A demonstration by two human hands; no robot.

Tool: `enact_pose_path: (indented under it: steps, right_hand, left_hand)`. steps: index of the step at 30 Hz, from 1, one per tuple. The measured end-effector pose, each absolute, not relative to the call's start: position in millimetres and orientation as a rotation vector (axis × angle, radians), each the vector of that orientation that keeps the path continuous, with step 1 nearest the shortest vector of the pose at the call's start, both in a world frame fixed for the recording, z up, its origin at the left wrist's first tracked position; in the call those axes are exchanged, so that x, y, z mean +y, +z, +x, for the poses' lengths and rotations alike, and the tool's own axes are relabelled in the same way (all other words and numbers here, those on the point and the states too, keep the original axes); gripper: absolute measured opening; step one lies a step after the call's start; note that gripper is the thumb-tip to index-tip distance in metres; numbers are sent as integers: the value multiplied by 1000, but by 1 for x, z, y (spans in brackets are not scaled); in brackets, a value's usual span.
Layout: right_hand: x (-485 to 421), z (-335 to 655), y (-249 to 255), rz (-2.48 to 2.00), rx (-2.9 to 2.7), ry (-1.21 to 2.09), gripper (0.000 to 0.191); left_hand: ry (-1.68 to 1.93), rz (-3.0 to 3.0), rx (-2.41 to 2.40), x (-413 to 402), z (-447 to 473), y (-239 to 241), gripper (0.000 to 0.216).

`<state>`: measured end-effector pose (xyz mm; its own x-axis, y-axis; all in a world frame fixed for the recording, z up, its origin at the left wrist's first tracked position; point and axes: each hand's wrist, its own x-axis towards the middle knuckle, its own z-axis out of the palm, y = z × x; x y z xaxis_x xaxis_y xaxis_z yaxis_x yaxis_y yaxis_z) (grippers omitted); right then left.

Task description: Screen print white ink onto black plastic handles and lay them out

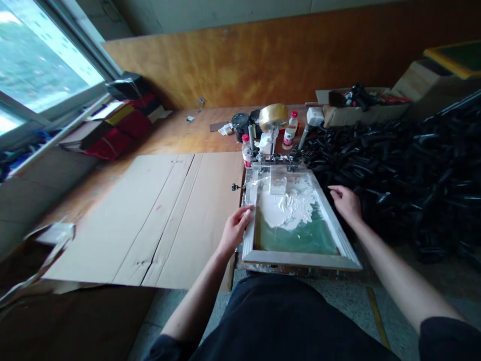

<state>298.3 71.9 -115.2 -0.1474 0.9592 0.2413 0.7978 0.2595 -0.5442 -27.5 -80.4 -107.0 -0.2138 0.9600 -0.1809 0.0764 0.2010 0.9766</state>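
While my left hand [233, 230] lies with bent fingers against the left rail of the framed screen [300, 258], I cannot tell whether it grips that rail or merely touches it; my right hand [347, 204], index finger extended and the others curled, is just beside the right rail, next to a heap of black pieces [379, 155], and whether it holds anything is hidden; the screen lies directly before me, its green mesh [293, 240] bearing white paste [280, 213] over the far part; a pale block [278, 183] stands at the far end, near a metal clamp [276, 159]; beyond are a tape roll [272, 119] and a red-capped bottle [289, 134]; at left, a cardboard sheet [158, 215] covers part of the wooden tabletop [169, 133].
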Motion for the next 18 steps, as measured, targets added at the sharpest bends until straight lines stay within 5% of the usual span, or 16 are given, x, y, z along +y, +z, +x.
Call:
enact_pose_path:
  steps: [6, 12, 18]
  right_hand:
    - [91, 208, -100, -1191, -2293, 208, 65]
    - [64, 172, -118, -1175, -2609, 390, 9]
    - [14, 211, -123, -690, -2862, 505, 24]
  left_hand:
    - [1031, 1013, 1703, -90, -20, -180, 66]
    - [968, 1033, 1770, -86, -22, -184, 56]
    - [981, 1035, 1782, -87, -21, -188, 54]
